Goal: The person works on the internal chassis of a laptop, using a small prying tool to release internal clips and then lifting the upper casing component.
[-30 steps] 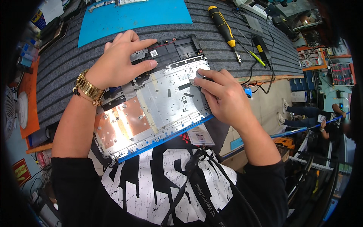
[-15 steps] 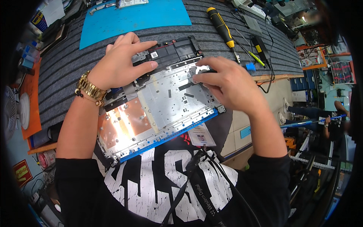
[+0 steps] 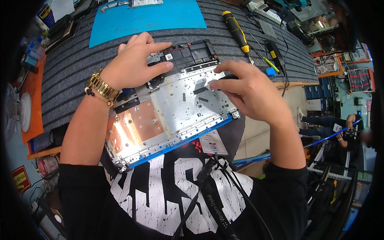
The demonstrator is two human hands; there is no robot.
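Observation:
A laptop's stripped keyboard cover [image 3: 182,104], with a silver metal plate, a copper-coloured area and a blue edge strip, lies tilted across the table's near edge and over my lap. My left hand [image 3: 140,64] rests on its far left part, thumb and index finger stretched apart beside a black plastic section [image 3: 192,52]. Over the plate's right half, my right hand [image 3: 252,90] is closed in a pinch, fingertips close to small black strips [image 3: 202,89]. Something dark shows between its fingers; most of it is hidden, so I cannot tell its kind.
A blue mat [image 3: 148,22] lies at the back of the grey striped table cover. Back right are a yellow-black screwdriver [image 3: 236,32], a yellow-green pen-like tool [image 3: 271,62] and a black adapter [image 3: 276,54]. Another person [image 3: 346,128] with a blue pole is at far right.
My right fingertips have moved slightly right and nearer to me over the plate. My left hand keeps its place on the cover. The view has shifted a little, and the other person's blue pole has swung.

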